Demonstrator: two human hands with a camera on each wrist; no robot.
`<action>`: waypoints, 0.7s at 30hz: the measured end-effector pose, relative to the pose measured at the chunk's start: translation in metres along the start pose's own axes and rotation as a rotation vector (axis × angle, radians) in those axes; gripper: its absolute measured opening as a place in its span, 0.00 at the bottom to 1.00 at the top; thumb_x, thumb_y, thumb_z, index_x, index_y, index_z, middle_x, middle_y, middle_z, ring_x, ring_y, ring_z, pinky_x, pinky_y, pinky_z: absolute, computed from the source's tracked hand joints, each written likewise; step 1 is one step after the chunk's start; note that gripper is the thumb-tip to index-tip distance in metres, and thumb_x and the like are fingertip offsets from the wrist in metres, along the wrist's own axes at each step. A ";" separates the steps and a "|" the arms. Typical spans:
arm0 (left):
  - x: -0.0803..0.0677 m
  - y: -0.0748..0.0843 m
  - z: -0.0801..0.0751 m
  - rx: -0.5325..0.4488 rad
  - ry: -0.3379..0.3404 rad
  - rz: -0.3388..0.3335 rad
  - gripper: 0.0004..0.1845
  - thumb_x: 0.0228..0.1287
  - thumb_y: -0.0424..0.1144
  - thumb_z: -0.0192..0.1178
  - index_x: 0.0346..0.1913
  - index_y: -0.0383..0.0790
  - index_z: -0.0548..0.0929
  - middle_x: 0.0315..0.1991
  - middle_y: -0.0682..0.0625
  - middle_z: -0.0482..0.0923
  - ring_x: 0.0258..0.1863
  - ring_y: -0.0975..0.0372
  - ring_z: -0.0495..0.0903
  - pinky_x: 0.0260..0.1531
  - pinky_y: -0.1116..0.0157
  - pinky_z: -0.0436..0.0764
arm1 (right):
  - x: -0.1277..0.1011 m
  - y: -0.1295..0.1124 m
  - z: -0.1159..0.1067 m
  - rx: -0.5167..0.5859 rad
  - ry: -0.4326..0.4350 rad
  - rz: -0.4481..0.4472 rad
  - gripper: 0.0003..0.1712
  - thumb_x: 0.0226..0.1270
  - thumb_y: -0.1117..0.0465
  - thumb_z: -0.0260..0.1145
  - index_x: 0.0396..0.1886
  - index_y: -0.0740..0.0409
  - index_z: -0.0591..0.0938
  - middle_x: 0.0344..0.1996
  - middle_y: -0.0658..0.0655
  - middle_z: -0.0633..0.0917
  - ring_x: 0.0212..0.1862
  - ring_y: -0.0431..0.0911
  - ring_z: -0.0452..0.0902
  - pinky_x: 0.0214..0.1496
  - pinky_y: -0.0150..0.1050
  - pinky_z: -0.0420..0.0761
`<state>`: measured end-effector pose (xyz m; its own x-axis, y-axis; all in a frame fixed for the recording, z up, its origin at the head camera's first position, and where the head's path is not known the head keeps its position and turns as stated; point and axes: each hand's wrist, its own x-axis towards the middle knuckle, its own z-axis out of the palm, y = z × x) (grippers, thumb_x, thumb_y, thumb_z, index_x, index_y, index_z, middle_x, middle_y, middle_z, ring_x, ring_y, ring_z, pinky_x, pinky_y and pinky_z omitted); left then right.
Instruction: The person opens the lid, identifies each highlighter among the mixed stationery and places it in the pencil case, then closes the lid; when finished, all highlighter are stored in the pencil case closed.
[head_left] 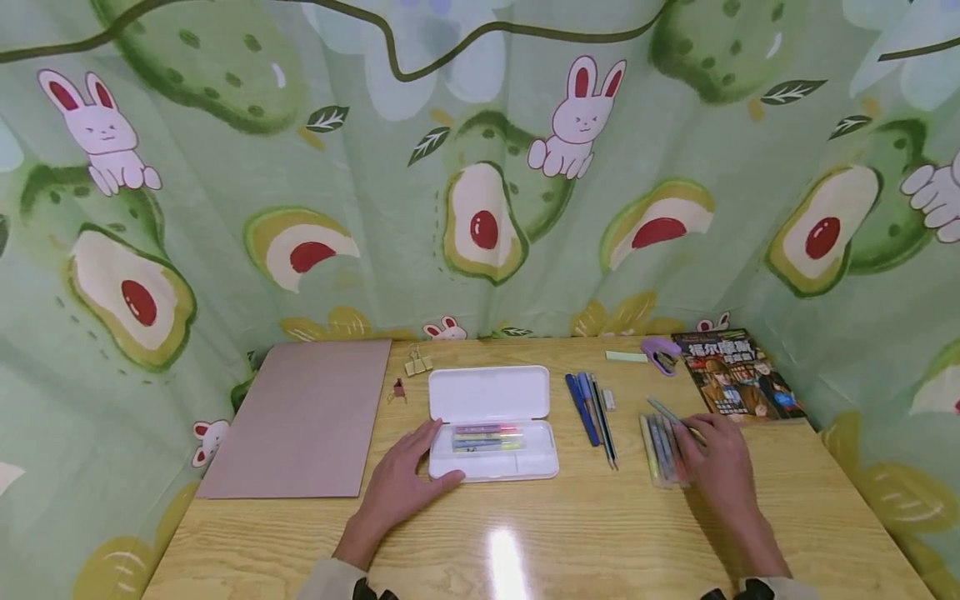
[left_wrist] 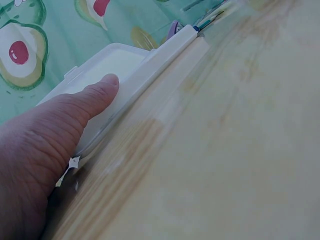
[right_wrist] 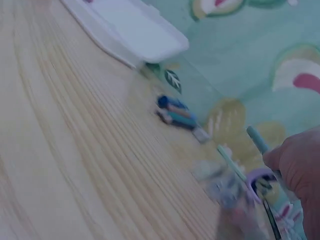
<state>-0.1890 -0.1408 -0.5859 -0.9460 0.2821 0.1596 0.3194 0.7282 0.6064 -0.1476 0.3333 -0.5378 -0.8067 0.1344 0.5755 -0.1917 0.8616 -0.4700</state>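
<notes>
While your left hand (head_left: 401, 483) rests at the left end of the open white pencil case (head_left: 491, 473), thumb and fingers spread apart along its edge, your right hand (head_left: 722, 458) pinches a pale green pen (head_left: 662, 408). The case lies on the table (head_left: 600, 542) in front of you, with more pens (head_left: 483, 439) inside. Just beside your right hand lies a row of markers (head_left: 651, 450); whether you touch them, I can't tell.
</notes>
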 end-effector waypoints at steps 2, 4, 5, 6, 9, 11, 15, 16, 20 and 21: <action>0.000 0.000 0.000 0.001 0.001 -0.004 0.53 0.56 0.79 0.63 0.82 0.62 0.63 0.80 0.58 0.62 0.77 0.52 0.65 0.71 0.43 0.69 | 0.002 -0.010 0.006 0.007 -0.015 -0.071 0.08 0.60 0.73 0.76 0.39 0.73 0.89 0.39 0.67 0.85 0.43 0.62 0.79 0.41 0.56 0.79; 0.001 0.001 0.000 -0.001 0.000 -0.008 0.53 0.55 0.79 0.63 0.82 0.62 0.63 0.80 0.58 0.62 0.77 0.52 0.65 0.71 0.43 0.70 | 0.003 -0.022 0.015 0.010 -0.036 -0.135 0.08 0.59 0.73 0.78 0.38 0.71 0.90 0.38 0.65 0.86 0.42 0.59 0.80 0.38 0.53 0.81; 0.002 0.001 0.000 -0.001 -0.002 -0.011 0.54 0.55 0.80 0.63 0.82 0.63 0.62 0.80 0.59 0.62 0.77 0.52 0.65 0.71 0.43 0.69 | 0.005 -0.027 0.019 0.013 -0.044 -0.169 0.08 0.58 0.73 0.78 0.37 0.70 0.90 0.38 0.64 0.86 0.41 0.58 0.80 0.37 0.52 0.81; 0.002 0.001 0.000 -0.001 -0.002 -0.013 0.54 0.55 0.80 0.63 0.82 0.63 0.62 0.80 0.59 0.62 0.77 0.52 0.65 0.71 0.43 0.69 | 0.006 -0.033 0.024 0.018 -0.048 -0.200 0.07 0.58 0.73 0.79 0.36 0.69 0.90 0.37 0.63 0.86 0.41 0.57 0.80 0.39 0.52 0.80; 0.003 0.001 -0.001 -0.003 -0.005 -0.013 0.53 0.55 0.80 0.62 0.82 0.63 0.61 0.80 0.60 0.61 0.78 0.53 0.64 0.71 0.42 0.69 | 0.008 -0.050 0.042 0.047 -0.056 -0.298 0.08 0.55 0.72 0.80 0.35 0.67 0.90 0.36 0.61 0.87 0.40 0.56 0.81 0.41 0.52 0.79; 0.003 0.001 -0.001 -0.004 -0.010 -0.017 0.53 0.55 0.80 0.62 0.82 0.64 0.60 0.80 0.61 0.59 0.78 0.54 0.63 0.72 0.43 0.68 | 0.009 -0.060 0.054 0.070 -0.060 -0.350 0.09 0.53 0.72 0.81 0.35 0.66 0.91 0.36 0.59 0.87 0.40 0.55 0.81 0.42 0.51 0.79; 0.001 0.001 -0.002 0.000 -0.012 -0.012 0.53 0.55 0.80 0.62 0.82 0.64 0.61 0.80 0.60 0.60 0.78 0.53 0.64 0.72 0.42 0.68 | 0.006 -0.082 0.076 0.113 -0.100 -0.426 0.09 0.54 0.70 0.81 0.35 0.64 0.91 0.37 0.57 0.86 0.41 0.51 0.81 0.42 0.47 0.81; 0.000 0.001 -0.002 0.001 -0.012 -0.011 0.53 0.55 0.80 0.62 0.82 0.64 0.61 0.80 0.60 0.61 0.78 0.52 0.64 0.72 0.42 0.68 | 0.006 -0.087 0.080 0.116 -0.116 -0.438 0.08 0.55 0.70 0.81 0.36 0.63 0.91 0.38 0.56 0.86 0.42 0.51 0.81 0.42 0.47 0.82; -0.001 0.002 -0.002 0.005 -0.008 0.000 0.53 0.56 0.79 0.62 0.82 0.63 0.62 0.80 0.58 0.62 0.77 0.51 0.65 0.71 0.42 0.69 | 0.007 -0.109 0.095 0.115 -0.195 -0.454 0.08 0.60 0.66 0.80 0.39 0.61 0.92 0.40 0.55 0.86 0.45 0.50 0.81 0.46 0.47 0.83; 0.000 0.002 -0.002 0.006 -0.004 0.004 0.53 0.57 0.79 0.62 0.82 0.62 0.62 0.80 0.57 0.62 0.77 0.51 0.65 0.71 0.42 0.69 | 0.009 -0.115 0.099 0.118 -0.215 -0.452 0.08 0.61 0.66 0.79 0.40 0.61 0.92 0.41 0.54 0.86 0.46 0.50 0.81 0.47 0.47 0.83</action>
<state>-0.1886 -0.1404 -0.5828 -0.9446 0.2875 0.1584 0.3232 0.7308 0.6013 -0.1878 0.1873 -0.5449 -0.7226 -0.3533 0.5942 -0.5998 0.7478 -0.2848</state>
